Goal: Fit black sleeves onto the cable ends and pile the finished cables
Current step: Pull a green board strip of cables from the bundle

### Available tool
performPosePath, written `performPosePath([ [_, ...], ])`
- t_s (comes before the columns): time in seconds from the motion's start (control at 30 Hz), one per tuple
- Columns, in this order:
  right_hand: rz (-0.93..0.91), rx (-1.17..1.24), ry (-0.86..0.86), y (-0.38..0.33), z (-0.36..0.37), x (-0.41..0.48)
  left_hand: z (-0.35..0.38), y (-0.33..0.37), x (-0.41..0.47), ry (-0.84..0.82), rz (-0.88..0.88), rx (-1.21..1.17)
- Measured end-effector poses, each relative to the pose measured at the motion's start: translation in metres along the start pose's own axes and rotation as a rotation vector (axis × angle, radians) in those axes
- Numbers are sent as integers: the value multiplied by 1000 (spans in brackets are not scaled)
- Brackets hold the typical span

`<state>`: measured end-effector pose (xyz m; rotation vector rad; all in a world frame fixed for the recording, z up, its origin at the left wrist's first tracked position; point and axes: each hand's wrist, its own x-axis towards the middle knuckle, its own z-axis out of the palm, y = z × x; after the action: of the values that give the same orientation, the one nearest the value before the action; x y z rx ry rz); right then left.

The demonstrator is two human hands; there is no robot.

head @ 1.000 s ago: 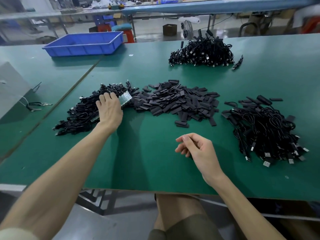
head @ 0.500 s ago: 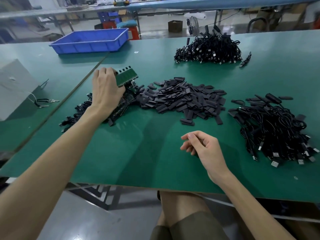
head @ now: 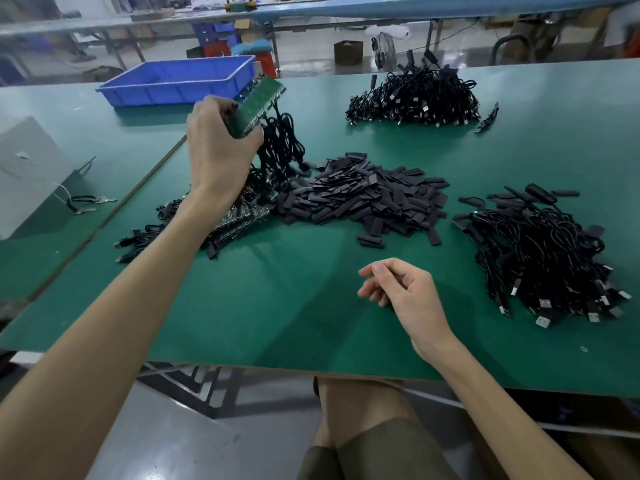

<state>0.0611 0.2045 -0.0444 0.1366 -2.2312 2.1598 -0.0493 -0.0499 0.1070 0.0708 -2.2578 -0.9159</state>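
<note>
Aloft, green cable strip [head: 259,106] in left hand [head: 217,150].

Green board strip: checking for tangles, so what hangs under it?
Black cables hang from the green board strip down to the cable pile. The left hand covers the strip's near end.

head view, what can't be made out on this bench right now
All in the head view:
- Left hand: palm faces away, so its grip on the green board is mostly hidden.
- Hanging cables: too tangled to count.
- Left pile: partly covered by the left forearm.
- Grey box: cut off by the left edge.
- Far pile: plugs too small to tell whether sleeved.
</note>
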Motion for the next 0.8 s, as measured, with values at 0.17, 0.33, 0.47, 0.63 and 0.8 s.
performPosePath([
  [0.17, 16, 22, 16, -1, 1, 0, -21, 23, -11, -100, 89, -40],
  [0.33, 10, 78, 39, -3, 1, 0, -19, 20, -38, -564, 196, -11],
  [0.47, -1, 118, 73, -4, 1, 0, -17, 16, -47, -830, 243, 87],
  [0.63, 7, 119, 68, -3, -1, 0, -12, 10, -58, -905, 323, 183],
  [0.8, 4, 93, 67, -6, 1, 0, -6, 4, -71, -858, 365, 200],
])
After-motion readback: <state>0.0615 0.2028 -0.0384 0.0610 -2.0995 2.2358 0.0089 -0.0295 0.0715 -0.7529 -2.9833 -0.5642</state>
